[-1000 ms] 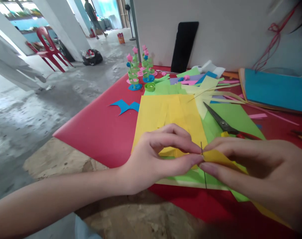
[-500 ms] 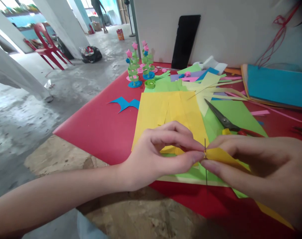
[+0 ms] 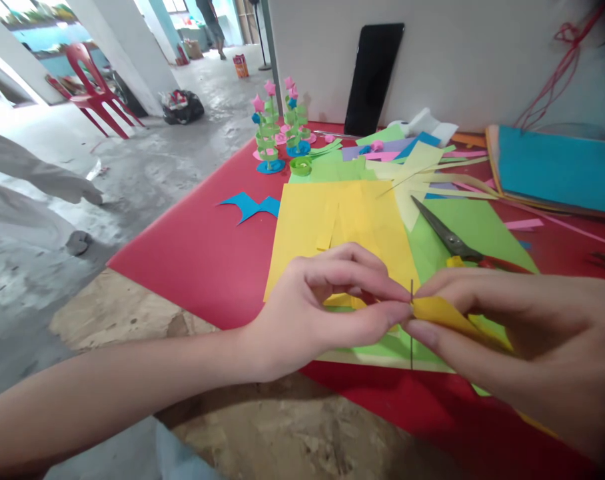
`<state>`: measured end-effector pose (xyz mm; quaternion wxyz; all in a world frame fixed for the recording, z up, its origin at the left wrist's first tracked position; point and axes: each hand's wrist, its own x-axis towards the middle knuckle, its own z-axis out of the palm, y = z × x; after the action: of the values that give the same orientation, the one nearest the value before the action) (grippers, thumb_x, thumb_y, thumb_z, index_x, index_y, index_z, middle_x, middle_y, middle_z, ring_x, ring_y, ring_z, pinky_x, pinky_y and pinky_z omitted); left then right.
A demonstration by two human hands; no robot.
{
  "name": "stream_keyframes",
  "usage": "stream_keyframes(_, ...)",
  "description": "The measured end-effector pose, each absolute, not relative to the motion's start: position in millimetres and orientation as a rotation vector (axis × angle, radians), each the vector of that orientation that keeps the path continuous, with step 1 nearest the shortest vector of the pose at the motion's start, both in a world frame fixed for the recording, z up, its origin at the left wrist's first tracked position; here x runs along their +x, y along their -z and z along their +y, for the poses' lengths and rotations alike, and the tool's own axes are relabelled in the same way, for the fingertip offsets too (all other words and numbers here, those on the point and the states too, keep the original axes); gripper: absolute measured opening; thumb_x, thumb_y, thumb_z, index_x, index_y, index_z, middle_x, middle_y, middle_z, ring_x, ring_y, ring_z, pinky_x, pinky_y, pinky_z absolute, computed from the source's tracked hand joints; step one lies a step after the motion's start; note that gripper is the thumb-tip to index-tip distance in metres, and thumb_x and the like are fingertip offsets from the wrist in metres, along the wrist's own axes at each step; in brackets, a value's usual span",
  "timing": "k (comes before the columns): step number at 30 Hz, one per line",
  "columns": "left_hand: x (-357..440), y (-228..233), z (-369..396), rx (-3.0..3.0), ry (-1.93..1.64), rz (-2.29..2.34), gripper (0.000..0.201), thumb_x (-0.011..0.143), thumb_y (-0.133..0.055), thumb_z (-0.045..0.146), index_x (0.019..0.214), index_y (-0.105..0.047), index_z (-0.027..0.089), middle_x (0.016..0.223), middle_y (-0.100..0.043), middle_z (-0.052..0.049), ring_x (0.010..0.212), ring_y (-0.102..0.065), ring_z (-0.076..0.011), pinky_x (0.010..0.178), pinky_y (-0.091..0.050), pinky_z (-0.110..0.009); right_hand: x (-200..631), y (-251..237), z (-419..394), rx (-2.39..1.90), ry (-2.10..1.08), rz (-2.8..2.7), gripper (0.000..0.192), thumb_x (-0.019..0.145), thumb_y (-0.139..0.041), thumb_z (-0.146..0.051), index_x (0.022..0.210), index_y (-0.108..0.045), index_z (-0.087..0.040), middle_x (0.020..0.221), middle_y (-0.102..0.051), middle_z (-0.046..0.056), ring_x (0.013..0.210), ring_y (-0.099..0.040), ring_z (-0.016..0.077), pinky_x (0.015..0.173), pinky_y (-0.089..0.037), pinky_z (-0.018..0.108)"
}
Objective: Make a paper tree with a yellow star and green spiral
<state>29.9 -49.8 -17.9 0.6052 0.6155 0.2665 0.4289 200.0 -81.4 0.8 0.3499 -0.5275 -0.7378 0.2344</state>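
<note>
My left hand pinches a thin dark needle that stands upright between thumb and forefinger. My right hand pinches the end of a yellow paper strip pressed against that needle. Both hands hover just above a green sheet and a yellow sheet lying on the red table cover. The strip trails away under my right palm, where its far end is hidden.
Scissors lie on the green sheet behind my right hand. Two green paper-spiral trees with pink stars stand at the back. A black phone leans on the white wall. Blue scraps and a paper stack flank the work area.
Both hands stay pinched at the needle and strip, drifting slightly upward in view. The camera has tilted a little, and a person in the far background has walked on.
</note>
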Motion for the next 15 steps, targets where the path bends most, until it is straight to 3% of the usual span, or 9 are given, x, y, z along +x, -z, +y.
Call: stream_keyframes(15,28.2,17.0,-48.8,1.497,-1.033,0.632,0.005,0.068,-0.067,0.013,0.072,-0.067,0.017,0.075,-0.056,-0.001,0.071,-0.054,-0.0088,0.065,-0.046,-0.020,202.7,0.8,-80.5,-1.202,-0.315,-2.046,0.014,0.069,-0.062,-0.020,0.060,-0.052,-0.025,0.063,-0.060,-0.008,0.057,-0.058,0.0085,0.049,-0.046,0.015)
